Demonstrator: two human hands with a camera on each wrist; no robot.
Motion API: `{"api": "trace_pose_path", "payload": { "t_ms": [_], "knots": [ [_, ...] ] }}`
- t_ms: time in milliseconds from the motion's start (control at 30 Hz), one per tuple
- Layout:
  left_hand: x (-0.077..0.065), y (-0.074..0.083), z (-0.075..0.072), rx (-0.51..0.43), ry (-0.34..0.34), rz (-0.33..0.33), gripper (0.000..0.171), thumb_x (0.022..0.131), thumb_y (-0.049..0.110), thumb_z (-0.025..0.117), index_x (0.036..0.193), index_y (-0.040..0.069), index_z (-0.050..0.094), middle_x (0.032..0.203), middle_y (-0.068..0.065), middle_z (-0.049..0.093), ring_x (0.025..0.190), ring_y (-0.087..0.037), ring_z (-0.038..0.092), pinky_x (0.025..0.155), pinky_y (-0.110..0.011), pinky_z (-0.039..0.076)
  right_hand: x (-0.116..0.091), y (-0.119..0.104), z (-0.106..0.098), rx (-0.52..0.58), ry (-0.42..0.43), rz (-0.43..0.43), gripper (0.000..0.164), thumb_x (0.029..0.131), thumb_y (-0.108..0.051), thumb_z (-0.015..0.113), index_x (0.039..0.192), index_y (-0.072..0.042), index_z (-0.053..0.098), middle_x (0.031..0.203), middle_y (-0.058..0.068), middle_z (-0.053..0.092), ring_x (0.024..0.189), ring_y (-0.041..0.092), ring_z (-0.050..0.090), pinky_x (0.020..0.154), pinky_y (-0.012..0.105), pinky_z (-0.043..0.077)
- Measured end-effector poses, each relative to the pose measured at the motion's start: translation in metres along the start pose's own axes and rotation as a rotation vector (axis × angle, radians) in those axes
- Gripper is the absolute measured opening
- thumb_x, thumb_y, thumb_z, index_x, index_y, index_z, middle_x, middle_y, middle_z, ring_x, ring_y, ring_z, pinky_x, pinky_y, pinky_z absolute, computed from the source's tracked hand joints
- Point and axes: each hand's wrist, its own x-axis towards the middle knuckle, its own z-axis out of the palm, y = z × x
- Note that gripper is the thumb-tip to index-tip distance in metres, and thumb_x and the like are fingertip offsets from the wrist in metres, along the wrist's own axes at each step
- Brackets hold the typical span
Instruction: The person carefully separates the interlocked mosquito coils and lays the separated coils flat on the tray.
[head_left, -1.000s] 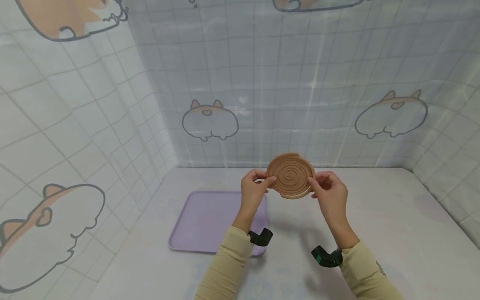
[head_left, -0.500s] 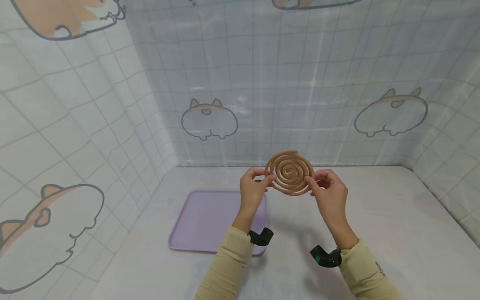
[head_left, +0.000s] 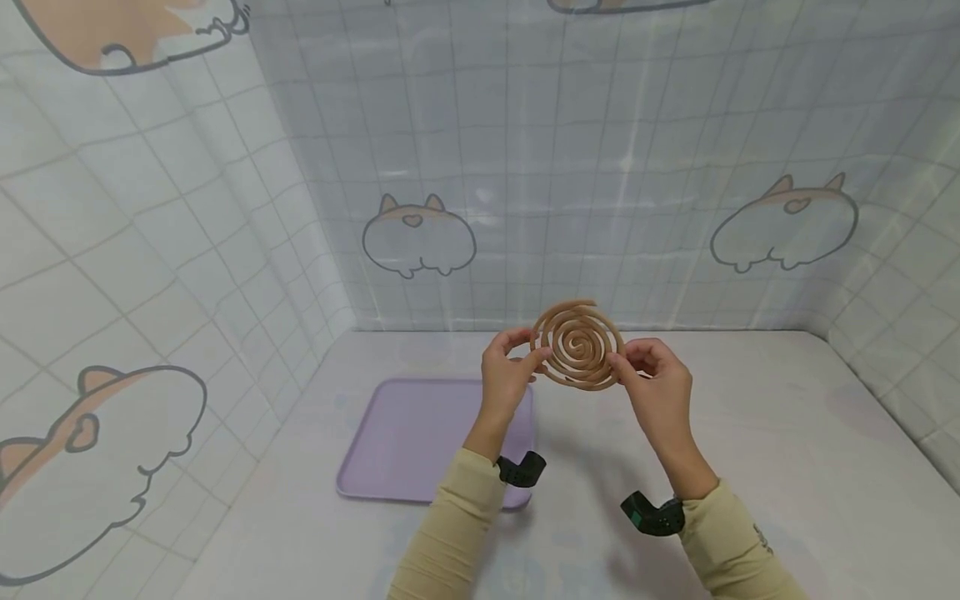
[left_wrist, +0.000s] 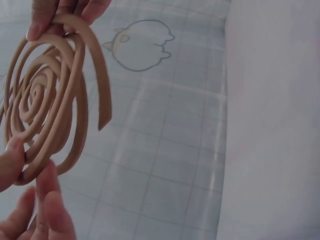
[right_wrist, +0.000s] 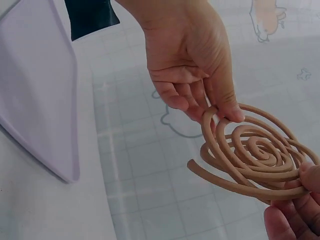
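A brown mosquito coil pair, two spirals nested together, is held up above the table between both hands. My left hand pinches its left edge between thumb and fingers. On the opposite edge, my right hand pinches it the same way. Gaps show between the turns, and in the left wrist view the coils stand partly out of one plane, with a loose outer end hanging free. The right wrist view also shows the spread turns and that free end.
A light purple tray lies on the white table at the left, partly behind the left forearm. Tile-patterned curtains with cartoon dogs enclose the back and sides. Each wrist wears a black camera.
One second ago the spirals lay tightly together as a flat disc. Their turns have since spread apart with gaps. The right hand has shifted slightly left; both hands keep their hold.
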Motion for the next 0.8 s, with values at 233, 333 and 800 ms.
{"api": "trace_pose_path", "payload": {
  "t_ms": [233,333,800],
  "knots": [
    [0.0045,0.0028,-0.0046,0.028,-0.165,-0.047,0.040,0.080,0.018,0.073,0.116,0.006,0.061,0.108,-0.012,0.061,0.057,-0.010,0.062,0.052,-0.022,0.048,-0.0003,-0.0020,0.0001,0.009,-0.020,0.010,0.013,0.079,0.003,0.069,0.086,0.010,0.059,0.076,0.019,0.062,0.065,0.005,0.059,0.057,0.013,0.048],
    [0.0059,0.0040,-0.0044,0.021,-0.199,-0.058,0.035,0.081,0.018,0.072,0.112,0.006,0.063,0.103,-0.011,0.060,0.056,-0.010,0.062,0.052,-0.021,0.047,-0.0002,-0.0036,0.0000,0.016,-0.029,0.008,0.013,0.079,0.004,0.068,0.085,0.010,0.059,0.076,0.020,0.062,0.065,0.006,0.059,0.057,0.013,0.048],
    [0.0067,0.0049,-0.0043,-0.056,-0.157,-0.066,0.028,0.077,0.008,0.074,0.093,-0.005,0.056,0.082,-0.003,0.057,0.048,-0.008,0.058,0.047,-0.019,0.043,-0.0017,-0.0061,0.0014,0.028,-0.079,-0.006,0.013,0.081,0.004,0.067,0.087,0.011,0.058,0.079,0.018,0.060,0.067,0.009,0.061,0.058,0.016,0.050]
  ]
}}
